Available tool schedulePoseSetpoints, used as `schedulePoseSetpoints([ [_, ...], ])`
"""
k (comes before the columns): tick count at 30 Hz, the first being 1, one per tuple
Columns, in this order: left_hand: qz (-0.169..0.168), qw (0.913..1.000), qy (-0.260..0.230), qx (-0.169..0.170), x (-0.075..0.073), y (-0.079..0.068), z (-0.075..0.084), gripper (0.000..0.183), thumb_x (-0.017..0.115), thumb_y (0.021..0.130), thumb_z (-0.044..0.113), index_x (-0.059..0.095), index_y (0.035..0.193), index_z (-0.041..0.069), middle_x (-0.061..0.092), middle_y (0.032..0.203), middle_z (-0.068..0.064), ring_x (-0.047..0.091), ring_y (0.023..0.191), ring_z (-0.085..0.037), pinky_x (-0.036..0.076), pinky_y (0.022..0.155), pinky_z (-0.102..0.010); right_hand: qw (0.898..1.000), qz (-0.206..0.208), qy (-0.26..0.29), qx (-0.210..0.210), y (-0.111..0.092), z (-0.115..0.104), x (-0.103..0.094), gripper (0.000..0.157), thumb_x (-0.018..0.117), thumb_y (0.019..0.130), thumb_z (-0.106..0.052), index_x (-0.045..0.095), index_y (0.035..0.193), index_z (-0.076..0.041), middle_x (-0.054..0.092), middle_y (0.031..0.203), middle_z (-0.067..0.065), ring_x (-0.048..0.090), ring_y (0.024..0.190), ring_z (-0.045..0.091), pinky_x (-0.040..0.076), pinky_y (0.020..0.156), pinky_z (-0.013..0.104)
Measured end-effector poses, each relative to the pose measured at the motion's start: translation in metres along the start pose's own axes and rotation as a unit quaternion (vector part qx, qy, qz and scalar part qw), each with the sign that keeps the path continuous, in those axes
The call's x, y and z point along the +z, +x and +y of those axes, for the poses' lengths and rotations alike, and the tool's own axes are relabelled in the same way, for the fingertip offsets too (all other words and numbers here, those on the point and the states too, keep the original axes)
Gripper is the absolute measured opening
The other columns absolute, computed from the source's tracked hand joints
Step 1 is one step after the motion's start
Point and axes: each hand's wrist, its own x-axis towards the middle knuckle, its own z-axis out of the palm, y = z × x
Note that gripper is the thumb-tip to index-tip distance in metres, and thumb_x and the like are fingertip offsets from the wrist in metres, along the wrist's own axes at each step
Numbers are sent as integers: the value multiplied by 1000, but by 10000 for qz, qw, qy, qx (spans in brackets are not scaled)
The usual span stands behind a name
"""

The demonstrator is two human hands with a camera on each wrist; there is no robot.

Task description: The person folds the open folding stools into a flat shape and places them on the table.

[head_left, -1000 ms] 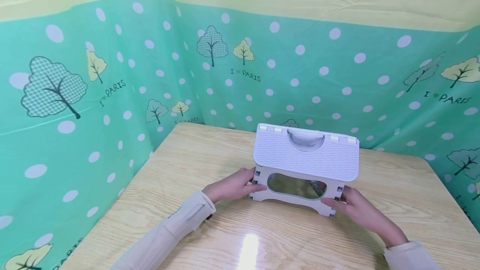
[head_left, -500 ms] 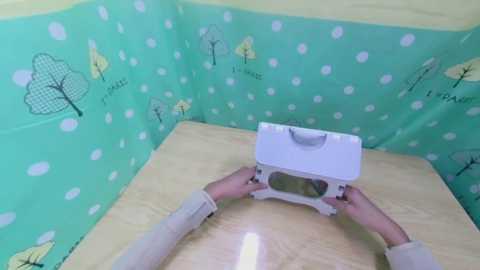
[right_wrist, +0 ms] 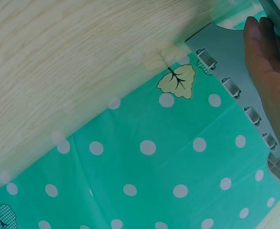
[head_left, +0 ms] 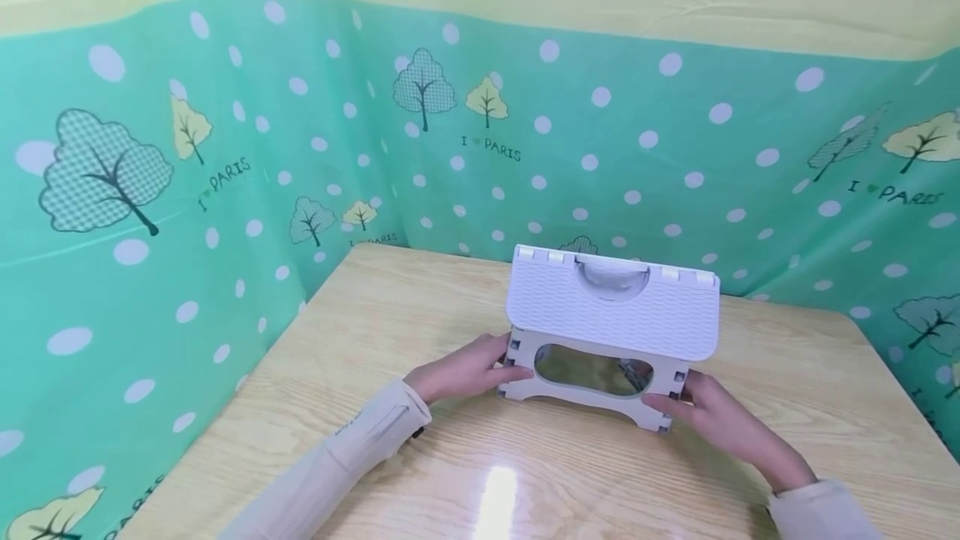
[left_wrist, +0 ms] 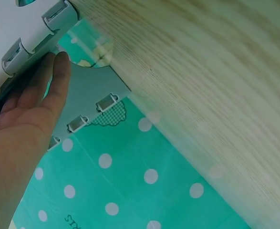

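While the folding stool is standing opened on the table, nothing is visibly shifting from half a second ago: the left hand and right hand are pinching its opposite sides, thumbs in front, fingers reaching behind, apparently steadying it.

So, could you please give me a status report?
Left fingers hold stool at one end, right fingers at the other. Stool partly folded. Nothing visibly in the way.

The folding stool is whitish, perhaps lilac, with a woven pattern on top. The curtain is green with white dots, checked trees and yellow trees, pale yellow above. The tabletop is light woodgrain, the sleeves cream.
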Motion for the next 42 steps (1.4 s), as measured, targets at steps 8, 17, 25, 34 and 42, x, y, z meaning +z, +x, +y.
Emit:
schedulePoseSetpoints([
  [8, -19, 10000, -17, 32, 0, 0, 1, 51, 54, 103, 37, 42, 147, 14, 67, 122, -1, 63, 91, -5, 54, 75, -25, 9999, 31, -57, 137, 0, 3, 1, 51, 63, 100, -25, 43, 141, -2, 64, 123, 18, 66, 103, 12, 56, 78, 29],
  [17, 7, 9999, 38, 101, -1, 0, 1, 49, 54, 103, 37, 44, 145, 13, 67, 123, -1, 63, 92, -3, 53, 78, -24, 9999, -44, 43, 92, 1, 1, 0, 50, 61, 101, -21, 41, 142, 0, 63, 122, 19, 65, 102, 10, 56, 77, 30],
  [25, -13, 10000, 13, 36, -2, 0, 0, 50, 54, 103, 37, 43, 146, 15, 67, 125, -3, 62, 93, -3, 53, 79, -24, 9999, -86, 70, 51, 0, 0, -1, 49, 60, 101, -20, 42, 141, 2, 64, 121, 19, 65, 100, 9, 56, 76, 30],
  [34, 0, 10000, 1, 56, -3, 0, 3, 48, 55, 103, 36, 46, 144, 13, 68, 118, 6, 62, 88, -6, 53, 74, -25, 9998, -96, 118, -85, 0, 1, 0, 44, 60, 101, -18, 44, 137, 3, 65, 116, 18, 66, 98, 9, 57, 75, 31],
  [42, -14, 9999, -64, 80, -2, -1, 3, 51, 54, 103, 36, 44, 146, 11, 67, 125, -3, 63, 94, -5, 53, 79, -24, 9998, -129, 175, 44, 1, 2, 0, 49, 60, 101, -20, 41, 141, 3, 64, 121, 20, 66, 101, 10, 56, 78, 30],
])
